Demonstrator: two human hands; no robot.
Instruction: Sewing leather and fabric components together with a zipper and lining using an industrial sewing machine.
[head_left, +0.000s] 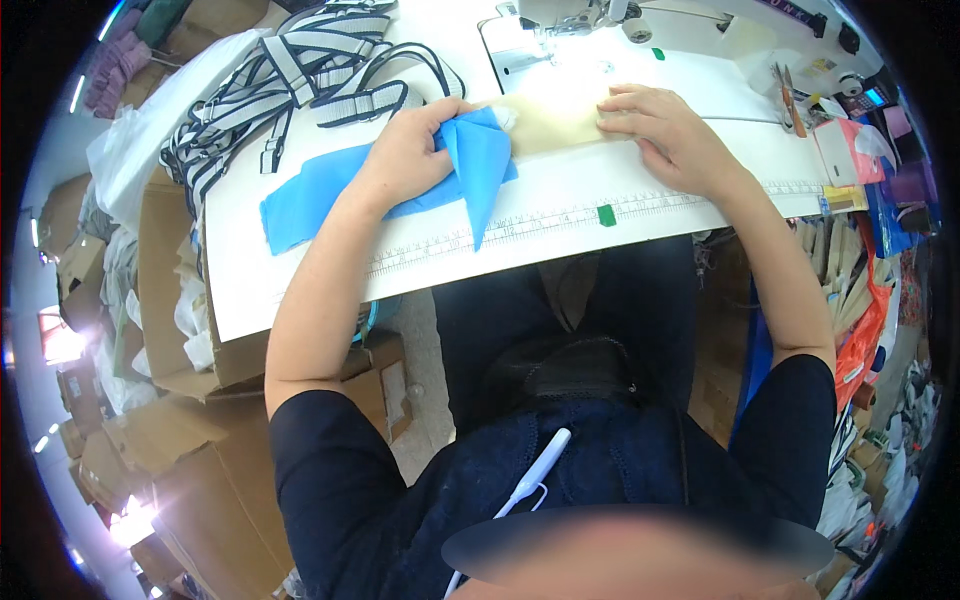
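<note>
My left hand [410, 150] grips blue fabric [310, 200] near the middle of the worktop [380, 290], with a pointed blue flap hanging from beside its fingers over the printed ruler strip [540, 220]. A pale cream piece of material [555, 125] lies to the right of the blue fabric, with a small white bit between them. My right hand [655, 140] rests on the right end of the cream piece, fingers curved and slightly apart.
A sewing machine [540, 45] stands at the back. Striped straps [290, 70] are heaped at back left. Scissors [785, 100], a pink box [845, 150] and small items line the right end. Cardboard boxes [200, 460] fill the lower left; bundled materials [850, 320] are at right.
</note>
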